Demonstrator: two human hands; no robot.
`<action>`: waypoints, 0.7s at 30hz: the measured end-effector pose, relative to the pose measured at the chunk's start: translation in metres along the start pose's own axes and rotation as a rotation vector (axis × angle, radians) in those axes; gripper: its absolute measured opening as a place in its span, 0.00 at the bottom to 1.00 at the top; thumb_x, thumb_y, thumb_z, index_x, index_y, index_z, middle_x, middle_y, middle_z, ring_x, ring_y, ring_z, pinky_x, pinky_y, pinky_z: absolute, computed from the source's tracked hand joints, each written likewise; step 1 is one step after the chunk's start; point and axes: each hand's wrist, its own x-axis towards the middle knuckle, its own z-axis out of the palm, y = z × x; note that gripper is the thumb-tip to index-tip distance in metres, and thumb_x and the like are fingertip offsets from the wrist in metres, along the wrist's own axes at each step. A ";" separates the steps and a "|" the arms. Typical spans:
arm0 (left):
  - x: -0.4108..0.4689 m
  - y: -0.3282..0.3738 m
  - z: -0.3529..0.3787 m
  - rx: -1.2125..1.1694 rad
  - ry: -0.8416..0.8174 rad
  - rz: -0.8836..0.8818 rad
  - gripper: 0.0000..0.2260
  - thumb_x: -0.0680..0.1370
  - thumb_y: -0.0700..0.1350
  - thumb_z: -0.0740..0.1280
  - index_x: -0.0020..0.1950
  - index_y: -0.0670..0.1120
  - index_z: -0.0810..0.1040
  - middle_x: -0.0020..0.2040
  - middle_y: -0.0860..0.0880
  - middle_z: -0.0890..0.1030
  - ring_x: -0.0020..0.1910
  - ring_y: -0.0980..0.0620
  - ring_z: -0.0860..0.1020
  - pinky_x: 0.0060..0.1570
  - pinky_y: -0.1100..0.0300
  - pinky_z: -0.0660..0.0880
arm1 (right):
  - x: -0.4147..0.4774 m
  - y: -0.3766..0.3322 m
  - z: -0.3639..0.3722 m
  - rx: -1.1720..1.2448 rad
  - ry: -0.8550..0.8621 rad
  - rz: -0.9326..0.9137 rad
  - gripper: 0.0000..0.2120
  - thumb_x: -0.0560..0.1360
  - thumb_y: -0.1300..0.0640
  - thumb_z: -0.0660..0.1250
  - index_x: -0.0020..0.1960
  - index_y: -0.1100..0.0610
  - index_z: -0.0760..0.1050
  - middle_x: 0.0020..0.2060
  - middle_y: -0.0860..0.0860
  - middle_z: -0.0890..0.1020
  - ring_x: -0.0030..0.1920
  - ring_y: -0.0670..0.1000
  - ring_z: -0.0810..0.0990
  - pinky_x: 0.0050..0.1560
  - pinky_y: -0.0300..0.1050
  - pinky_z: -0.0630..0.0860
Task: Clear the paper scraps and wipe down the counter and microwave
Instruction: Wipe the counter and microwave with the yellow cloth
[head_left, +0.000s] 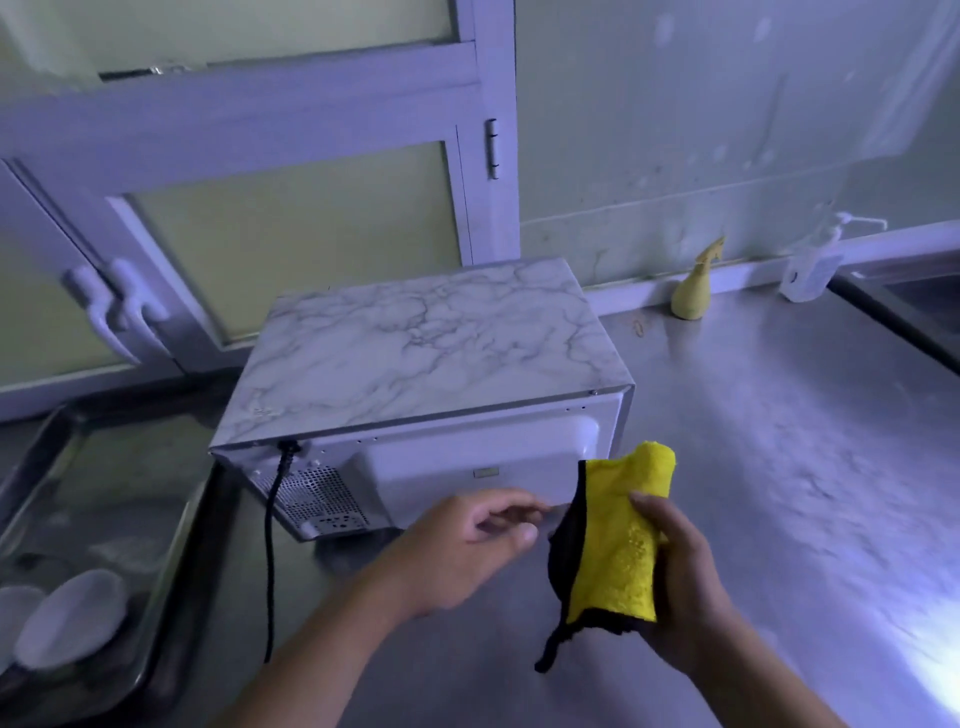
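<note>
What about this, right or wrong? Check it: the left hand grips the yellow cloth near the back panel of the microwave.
Wrong hand. The right hand grips the yellow cloth near the back panel of the microwave. The left hand is beside the cloth with its fingers loosely curled, holding nothing. The head view shows it.

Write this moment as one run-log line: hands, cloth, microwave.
right hand: grips yellow cloth | left hand: loosely curled, empty, near cloth | microwave: on counter, back toward person
</note>
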 end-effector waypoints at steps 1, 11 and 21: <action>-0.003 -0.008 -0.010 -0.018 0.054 -0.004 0.12 0.82 0.44 0.64 0.60 0.59 0.79 0.56 0.59 0.84 0.57 0.60 0.80 0.63 0.58 0.74 | 0.003 0.003 -0.002 -0.010 0.147 -0.036 0.23 0.68 0.44 0.67 0.53 0.62 0.81 0.41 0.62 0.83 0.32 0.60 0.81 0.26 0.45 0.72; 0.056 -0.043 -0.143 0.576 0.419 0.084 0.23 0.82 0.55 0.60 0.76 0.49 0.67 0.75 0.48 0.68 0.74 0.56 0.64 0.71 0.63 0.59 | 0.056 -0.053 0.019 -0.681 0.532 -0.920 0.23 0.67 0.51 0.65 0.62 0.50 0.71 0.47 0.48 0.78 0.48 0.52 0.76 0.48 0.47 0.75; 0.100 -0.088 -0.159 0.947 0.381 -0.216 0.29 0.78 0.70 0.44 0.78 0.63 0.54 0.81 0.47 0.53 0.79 0.43 0.52 0.75 0.44 0.49 | 0.146 -0.053 0.024 -1.231 0.823 -1.083 0.28 0.74 0.42 0.64 0.71 0.50 0.73 0.70 0.54 0.72 0.69 0.57 0.69 0.69 0.41 0.60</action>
